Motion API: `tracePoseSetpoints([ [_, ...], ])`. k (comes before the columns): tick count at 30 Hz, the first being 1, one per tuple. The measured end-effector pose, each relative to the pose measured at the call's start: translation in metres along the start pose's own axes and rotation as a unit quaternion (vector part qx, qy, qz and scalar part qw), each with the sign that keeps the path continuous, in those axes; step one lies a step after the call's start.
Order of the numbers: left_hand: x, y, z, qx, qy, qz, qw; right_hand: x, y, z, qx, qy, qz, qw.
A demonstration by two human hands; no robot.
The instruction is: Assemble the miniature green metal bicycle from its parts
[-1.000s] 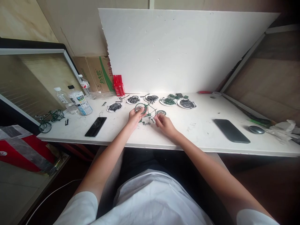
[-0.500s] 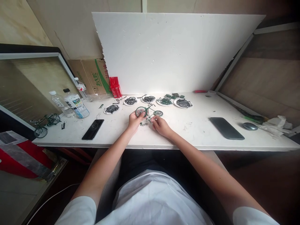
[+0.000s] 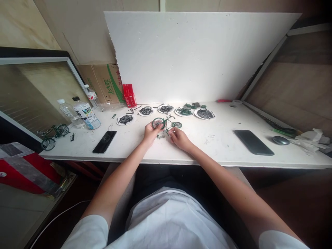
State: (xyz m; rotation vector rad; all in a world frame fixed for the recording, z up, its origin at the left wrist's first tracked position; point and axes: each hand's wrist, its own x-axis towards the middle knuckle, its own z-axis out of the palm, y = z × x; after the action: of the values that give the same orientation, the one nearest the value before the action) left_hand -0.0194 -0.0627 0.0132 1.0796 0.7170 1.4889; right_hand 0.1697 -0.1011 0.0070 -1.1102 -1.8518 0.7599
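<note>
A small green model bicycle [image 3: 177, 125] is held just above the white table [image 3: 207, 147], its wheels to left and right. My left hand [image 3: 151, 134] pinches it at the larger left wheel. The fingers of my right hand [image 3: 178, 139] are pressed together at the lower middle of the bicycle, by a small part too tiny to make out. Small green pieces [image 3: 160, 136] lie on the table between my hands. Behind the bicycle stand plates of dark parts [image 3: 166, 109] and a plate of green parts [image 3: 184, 111].
At the left are a phone [image 3: 104, 141], plastic bottles [image 3: 88, 116] and another model bicycle [image 3: 48, 143]. A red box [image 3: 129, 95] stands at the back. To the right lie a dark flat slab [image 3: 253, 142], a mouse [image 3: 280, 140] and crumpled tissue [image 3: 311, 139].
The view has shifted slightly, so everything sits a little further right in the picture. Both hands keep their places at the bicycle.
</note>
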Motion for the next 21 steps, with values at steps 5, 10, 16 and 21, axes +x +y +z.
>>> tracePoseSetpoints([
  [5,-0.0001,-0.0004,-0.0007,0.002,-0.002,0.000,1.000,0.0017,0.0037,0.0001,-0.028,0.013,-0.006,1.000],
  [10,-0.0005,-0.0004,-0.0011,0.011,-0.006,-0.001,1.000,0.0025,0.0046,0.0008,-0.044,0.032,-0.018,0.998],
  [16,-0.0016,0.0003,-0.0005,0.009,-0.006,0.001,1.000,0.0018,0.0046,0.0014,-0.046,0.021,-0.017,0.999],
  [21,-0.0019,-0.0001,-0.0011,0.007,-0.010,0.002,1.000,0.0018,0.0058,0.0013,-0.050,0.015,-0.024,0.998],
])
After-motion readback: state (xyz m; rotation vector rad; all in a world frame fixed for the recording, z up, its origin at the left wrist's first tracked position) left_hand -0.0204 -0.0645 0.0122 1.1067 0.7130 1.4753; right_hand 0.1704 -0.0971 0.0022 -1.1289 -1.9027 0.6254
